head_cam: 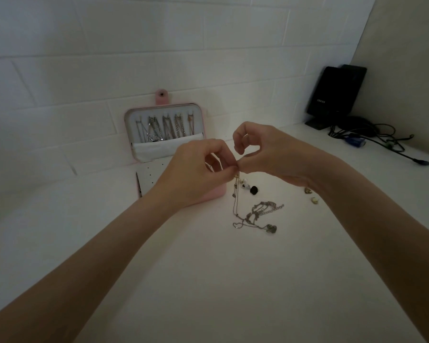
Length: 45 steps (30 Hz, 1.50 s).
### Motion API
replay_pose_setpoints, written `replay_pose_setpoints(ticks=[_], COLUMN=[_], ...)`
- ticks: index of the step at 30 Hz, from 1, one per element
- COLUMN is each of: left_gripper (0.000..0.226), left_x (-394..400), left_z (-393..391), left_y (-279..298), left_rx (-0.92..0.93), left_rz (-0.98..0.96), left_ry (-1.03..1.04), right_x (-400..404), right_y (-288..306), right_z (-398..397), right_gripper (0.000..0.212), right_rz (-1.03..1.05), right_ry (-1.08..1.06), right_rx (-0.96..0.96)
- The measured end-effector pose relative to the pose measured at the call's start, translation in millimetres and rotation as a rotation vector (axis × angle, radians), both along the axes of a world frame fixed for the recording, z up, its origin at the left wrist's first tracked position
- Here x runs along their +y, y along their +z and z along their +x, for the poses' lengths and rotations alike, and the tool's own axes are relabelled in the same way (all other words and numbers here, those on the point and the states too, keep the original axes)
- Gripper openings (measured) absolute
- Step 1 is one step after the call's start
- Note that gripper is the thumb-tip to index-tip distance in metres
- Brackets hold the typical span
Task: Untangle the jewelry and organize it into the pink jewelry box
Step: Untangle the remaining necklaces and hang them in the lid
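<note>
We pinched the chain (236, 191) with both hands, left hand (196, 167) and right hand (265, 154), lifting it so its knot (254, 214) hung loose above the worktop (208, 280)

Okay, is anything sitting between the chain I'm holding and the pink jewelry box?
Nothing visible but your own left hand, which overlaps the pink jewelry box in this view. It and the right hand pinch the chain just right of the box.
</note>
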<state>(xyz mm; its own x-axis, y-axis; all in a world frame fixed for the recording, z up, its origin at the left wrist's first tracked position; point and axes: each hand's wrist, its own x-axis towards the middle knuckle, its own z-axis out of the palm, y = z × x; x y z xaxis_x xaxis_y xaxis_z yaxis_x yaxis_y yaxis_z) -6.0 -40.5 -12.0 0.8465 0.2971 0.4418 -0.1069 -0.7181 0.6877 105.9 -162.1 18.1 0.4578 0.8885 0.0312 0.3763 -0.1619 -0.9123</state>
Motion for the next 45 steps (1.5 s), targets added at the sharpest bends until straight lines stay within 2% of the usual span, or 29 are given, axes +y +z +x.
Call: replay_pose_setpoints(ticks=[6,16,21,26,33,45], left_gripper=[0.012,0.007,0.009,0.009,0.003,0.007], left_x=[-0.3,-7.0,-5.4,-0.6,2.7,7.6], left_z=[0.4,0.9,3.2,0.7,-0.2,-2.9], left_y=[-1.1,-9.5,-12.9,-11.2,-8.6,-5.1], left_rx=[-0.007,-0.153,-0.202,-0.179,-0.129,0.037], left_rz=[-0.048,-0.064,-0.072,-0.21,-0.15,-0.051], left_ry=[-0.014,-0.077,-0.117,-0.154,-0.141,-0.148], right_x=[0.8,8.3,8.0,-3.7,-6.3,-1.5], right_y=[-1.6,-22.3,-22.7,-13.7,-1.7,8.0], right_z=[0.3,-1.3,0.6,6.1,7.5,5.4], right_gripper=[0.03,0.028,0.031,0.033,0.035,0.037], right_rz=[0.029,0.21,0.252,0.29,0.138,-0.094], right_ry=[0.013,0.023,-0.024,-0.004,-0.003,0.059], right_rx=[0.11,0.675,0.77,0.649,0.325,0.136])
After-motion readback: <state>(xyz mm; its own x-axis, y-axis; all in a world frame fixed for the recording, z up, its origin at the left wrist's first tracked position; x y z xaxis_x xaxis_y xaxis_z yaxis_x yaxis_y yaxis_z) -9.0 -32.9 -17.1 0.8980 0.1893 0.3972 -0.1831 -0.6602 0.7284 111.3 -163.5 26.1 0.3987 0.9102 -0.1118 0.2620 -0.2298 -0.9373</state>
